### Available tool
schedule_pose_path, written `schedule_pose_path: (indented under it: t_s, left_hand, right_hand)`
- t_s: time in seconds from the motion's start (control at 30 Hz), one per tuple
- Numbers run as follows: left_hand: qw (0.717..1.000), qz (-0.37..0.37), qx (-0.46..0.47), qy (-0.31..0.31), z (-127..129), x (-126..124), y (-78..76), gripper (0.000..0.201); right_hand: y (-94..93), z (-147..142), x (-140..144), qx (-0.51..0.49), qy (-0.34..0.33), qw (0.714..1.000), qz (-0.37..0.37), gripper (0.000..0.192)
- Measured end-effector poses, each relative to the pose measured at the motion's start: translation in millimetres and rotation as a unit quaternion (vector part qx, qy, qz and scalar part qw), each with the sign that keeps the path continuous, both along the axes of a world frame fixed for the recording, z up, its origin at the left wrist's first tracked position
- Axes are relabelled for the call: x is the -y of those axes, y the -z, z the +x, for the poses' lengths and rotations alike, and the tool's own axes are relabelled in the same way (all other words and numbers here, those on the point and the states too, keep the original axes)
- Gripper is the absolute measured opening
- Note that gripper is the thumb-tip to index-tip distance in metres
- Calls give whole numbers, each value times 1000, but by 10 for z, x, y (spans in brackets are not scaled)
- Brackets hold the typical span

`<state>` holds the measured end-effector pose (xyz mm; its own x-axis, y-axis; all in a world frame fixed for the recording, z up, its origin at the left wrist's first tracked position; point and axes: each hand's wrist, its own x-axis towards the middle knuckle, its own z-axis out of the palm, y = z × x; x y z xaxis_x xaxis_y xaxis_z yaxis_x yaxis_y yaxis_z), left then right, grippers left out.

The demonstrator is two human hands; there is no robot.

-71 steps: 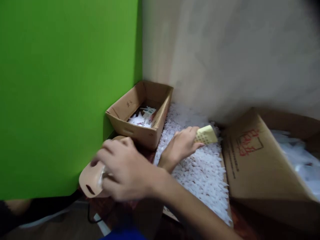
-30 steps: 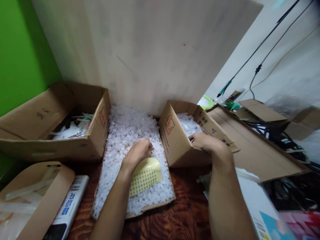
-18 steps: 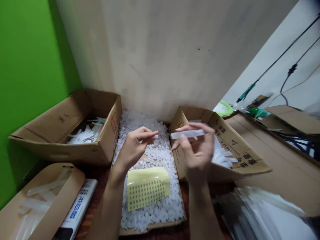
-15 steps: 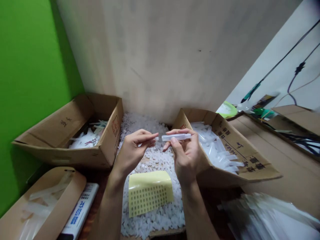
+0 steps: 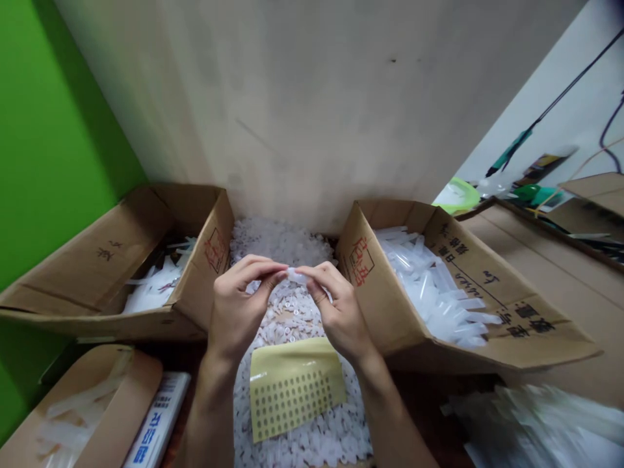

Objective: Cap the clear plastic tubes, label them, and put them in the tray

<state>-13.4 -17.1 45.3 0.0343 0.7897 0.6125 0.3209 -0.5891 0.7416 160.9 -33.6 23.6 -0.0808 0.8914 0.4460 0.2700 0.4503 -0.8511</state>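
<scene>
Both hands, left hand (image 5: pixel 238 312) and right hand (image 5: pixel 338 312), pinch a small clear plastic tube (image 5: pixel 297 276) between fingertips above the tray of white caps (image 5: pixel 292 240).

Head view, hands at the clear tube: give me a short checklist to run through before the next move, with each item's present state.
1. Clear tube pinched between left hand and right hand: ok.
2. Small piece fully seated on the tube's end: cannot tell, fingers cover the joint.
3. Yellow dotted sheet within reach, lying on the white pieces below the hands: ok.
4. Right box holds more clear tubes: ok.
5. Left box open, white parts inside: ok.
6. Picture sharp enough to check the tube's end: not ok, blurred.
</scene>
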Motion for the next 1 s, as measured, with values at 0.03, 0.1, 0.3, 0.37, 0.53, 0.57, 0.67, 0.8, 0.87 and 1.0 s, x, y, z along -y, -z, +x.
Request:
schedule_pose_path:
  t_s: [0.03,0.1,0.3,0.37,0.53,0.57,0.67,0.8,0.87,1.0]
  left_hand:
    - [1000,5,-16,1,-8,0,-2,11]
    - [999,14,-41,1,-18,3,-6,11]
    - [997,19,-74,-2,-32,5,-12,12]
    - [997,19,-78,2,-31,2,-8,12]
    - [997,1,-73,-2,30,0,20,13]
    - [997,-4,-71,-3,53,2,24,13]
    - [998,-5,-64,-16,135,25,15,12]
    - [996,8,-80,-36,203,48,-22,15]
    - [996,-5,-80,-31,188,26,-7,15]
    - [990,-121,-68,9,79,-83,167,6]
  right_hand:
    - [12,2,-4,-1,4,1000,2,27]
    - [33,3,-10,-6,16,1000,3,27]
    - [33,44,-14,1,30,1000,10,25]
    - [19,68,-14,18,22,999,22,25]
    - [6,115,-15,52,18,997,52,25]
    - [9,119,-16,54,23,997,53,25]
    - [24,117,-20,48,33,997,49,24]
    - [45,85,-26,35,32,998,47,23]
    - [62,71,-34,33,30,998,50,24]
    - [126,82,-75,53,37,997,43,25]
